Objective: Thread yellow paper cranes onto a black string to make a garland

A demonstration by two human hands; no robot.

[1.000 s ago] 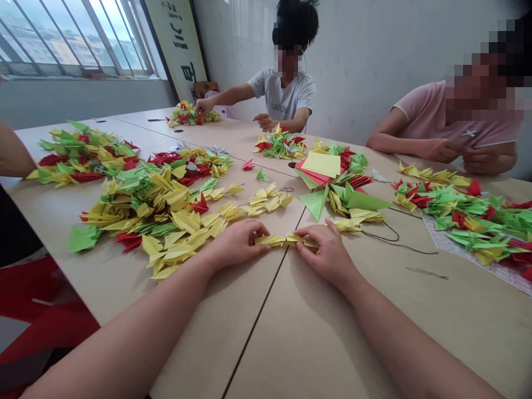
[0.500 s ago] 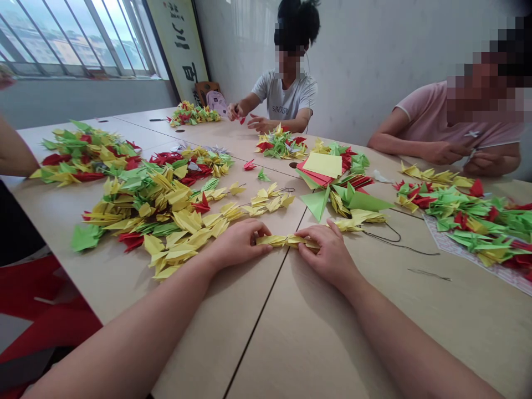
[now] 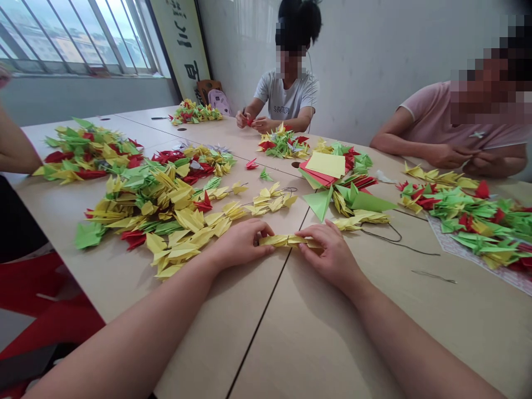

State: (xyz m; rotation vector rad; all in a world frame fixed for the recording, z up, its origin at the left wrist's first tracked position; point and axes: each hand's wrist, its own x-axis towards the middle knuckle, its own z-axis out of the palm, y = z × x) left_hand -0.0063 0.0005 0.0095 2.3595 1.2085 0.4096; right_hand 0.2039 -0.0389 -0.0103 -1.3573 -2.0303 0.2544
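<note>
Left hand (image 3: 243, 243) pinches one end of a folded yellow paper strip (image 3: 287, 241), which spans the seam of the bench (image 3: 324, 338); the right hand (image 3: 334, 254) grips the other end between thumb and fingers. Farther right lie dark cord (image 3: 421, 251), then a red, green and yellow paper pile (image 3: 477, 227).

The window (image 3: 70, 39) is bright, the wall (image 3: 366, 55) dimmer, shadows on the table (image 3: 415, 321) soft.

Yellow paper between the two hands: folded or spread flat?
Folded. The yellow paper shows as narrow pieces in a row, not flat sheets, pinched between the left hand and right hand.
</note>
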